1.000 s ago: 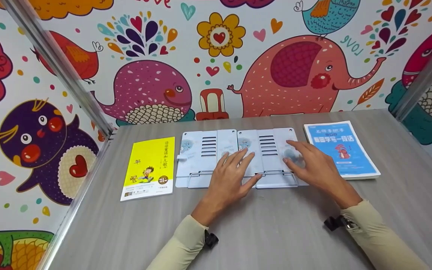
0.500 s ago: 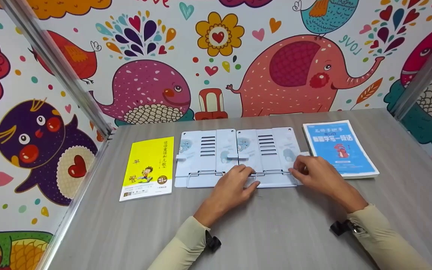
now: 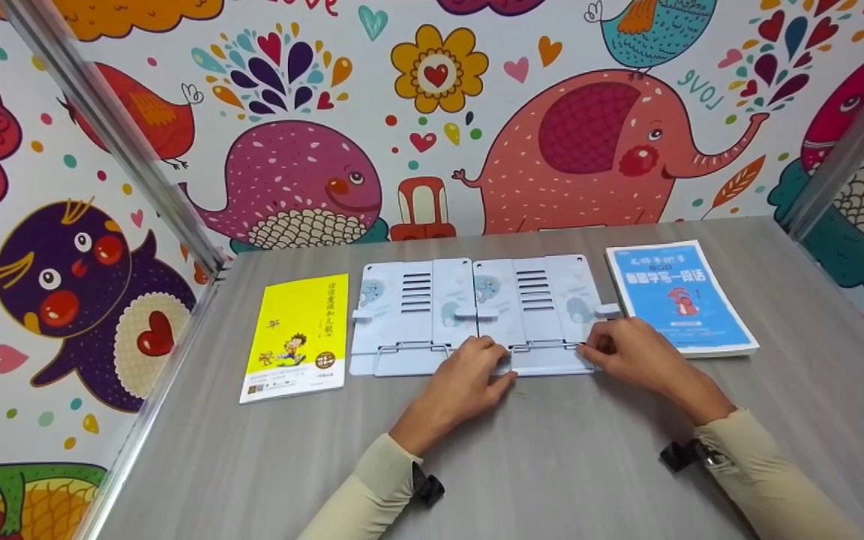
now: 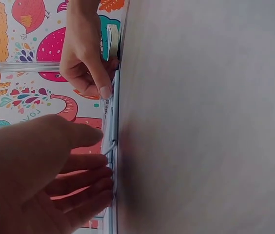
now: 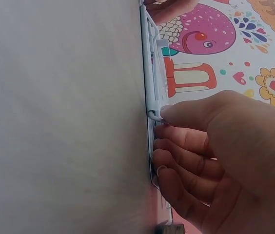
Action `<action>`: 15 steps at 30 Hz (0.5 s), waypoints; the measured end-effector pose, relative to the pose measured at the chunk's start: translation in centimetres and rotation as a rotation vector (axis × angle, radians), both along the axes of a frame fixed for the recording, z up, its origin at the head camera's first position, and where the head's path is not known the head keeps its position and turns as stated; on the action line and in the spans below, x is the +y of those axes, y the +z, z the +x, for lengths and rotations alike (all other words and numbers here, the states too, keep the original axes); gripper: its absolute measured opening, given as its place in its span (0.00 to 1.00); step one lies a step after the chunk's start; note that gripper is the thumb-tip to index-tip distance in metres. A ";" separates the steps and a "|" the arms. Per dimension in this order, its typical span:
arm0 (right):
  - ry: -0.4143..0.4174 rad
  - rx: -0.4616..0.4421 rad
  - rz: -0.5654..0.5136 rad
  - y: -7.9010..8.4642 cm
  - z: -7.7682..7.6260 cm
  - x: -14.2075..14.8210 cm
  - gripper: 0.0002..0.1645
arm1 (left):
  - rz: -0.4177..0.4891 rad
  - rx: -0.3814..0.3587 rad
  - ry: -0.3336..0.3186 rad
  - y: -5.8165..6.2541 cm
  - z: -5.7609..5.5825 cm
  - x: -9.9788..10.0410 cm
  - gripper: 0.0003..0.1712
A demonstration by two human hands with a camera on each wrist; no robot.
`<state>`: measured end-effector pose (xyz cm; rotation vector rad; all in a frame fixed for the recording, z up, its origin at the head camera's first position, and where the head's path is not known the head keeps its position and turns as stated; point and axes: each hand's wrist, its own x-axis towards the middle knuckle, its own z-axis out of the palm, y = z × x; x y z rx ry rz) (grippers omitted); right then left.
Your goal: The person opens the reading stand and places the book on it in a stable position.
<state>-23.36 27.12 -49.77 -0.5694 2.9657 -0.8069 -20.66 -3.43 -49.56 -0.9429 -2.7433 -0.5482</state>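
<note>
A pale book stand (image 3: 417, 315) with two slotted, elephant-printed panels lies flat on the table, wire supports along its lower edge. At the middle of that edge is my left hand (image 3: 458, 382). Its relaxed fingers (image 4: 91, 187) touch the edge, and the thumb stands apart from them beside the end of a wire (image 4: 110, 148). At the lower right corner, my right hand (image 3: 638, 356) pinches the end of the wire support between thumb (image 5: 186, 113) and index finger. Its other fingers are curled against the stand's edge in the right wrist view.
A yellow book (image 3: 301, 319) lies left of the stand. On the right, a thicker blue book (image 3: 683, 300) lies close to the stand and my right hand. The grey table (image 3: 552, 465) meets a cartoon-printed wall (image 3: 432, 180) at the back.
Both hands have come down from over the right panel to the stand's lower edge, mostly in the first half second. The right fingers have closed on the wire. Books and stand have stayed put.
</note>
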 end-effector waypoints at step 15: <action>0.073 -0.112 -0.061 0.3 -0.2 0.7 0.11 | 0.005 -0.050 0.018 -0.5 -0.4 -0.1 0.15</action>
